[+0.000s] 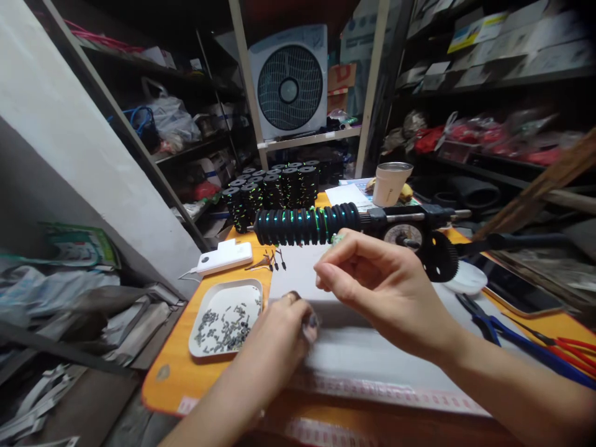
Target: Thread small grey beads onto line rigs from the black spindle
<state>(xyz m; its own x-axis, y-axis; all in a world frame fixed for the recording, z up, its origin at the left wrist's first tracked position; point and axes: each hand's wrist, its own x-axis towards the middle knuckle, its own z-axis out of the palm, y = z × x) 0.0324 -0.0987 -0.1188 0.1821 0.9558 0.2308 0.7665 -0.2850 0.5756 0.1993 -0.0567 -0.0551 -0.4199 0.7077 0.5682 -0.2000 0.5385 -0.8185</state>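
A black ribbed roller (279,228) with shiny green and blue bits in its grooves lies horizontally on a spindle. That spindle joins a hand-cranked-looking device with a dial (403,238) and a black gear (439,256). Just below the roller, my right hand (382,282) is closed in a pinch; a small greenish bit shows by its index finger, but what the fingertips hold is unclear. Lower down, my left hand (282,329) curls over the white work surface (372,354), blurred, with something small and greyish at its fingers. A white tray (205,344) of tiny dark pieces sits left of it.
Similar black rollers (274,189) stand grouped at the back. A white power bank (226,256) and several small dark-tipped pieces (276,261) lie at left. Blue-handled pliers (488,323), red-handled tweezers-like tools (572,351), a phone (521,288) and a cup (391,185) are on the right.
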